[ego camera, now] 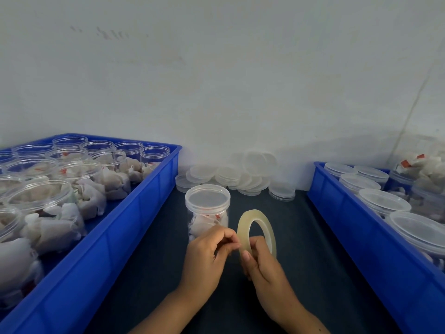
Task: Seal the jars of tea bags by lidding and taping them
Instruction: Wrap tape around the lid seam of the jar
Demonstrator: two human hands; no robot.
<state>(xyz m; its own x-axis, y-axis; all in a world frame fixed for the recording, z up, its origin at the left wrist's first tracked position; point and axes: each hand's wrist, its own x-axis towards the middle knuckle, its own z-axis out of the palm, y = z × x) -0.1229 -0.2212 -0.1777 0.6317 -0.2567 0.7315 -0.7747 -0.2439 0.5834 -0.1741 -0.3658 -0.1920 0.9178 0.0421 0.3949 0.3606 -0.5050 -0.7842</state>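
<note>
At nine o'clock stands the left blue crate [134, 213], full of open jars [38, 196] with tea bags, no lids on them yet. At the centre of the dark desk [149, 249], around twelve o'clock from my hands, is the lidded jar [207, 208] that I must tape; behind it lies a heap of spare lids [240, 174]. My left hand [207, 256] is just in front of this jar, its grip pressed together in a pinch at the edge of the tape roll [256, 229] — I think it searches for the loose end, but I cannot see the end itself. My right hand [262, 263] holds the roll upright, thumb and fingers curled around its lower rim. At three o'clock is the right blue crate [361, 237] with jars already lidded.

The risk, I judge: the tape is clear and thin, so the end may tear in a strip or stick back to the roll — and a pull toward the jar could knock it over.
</note>
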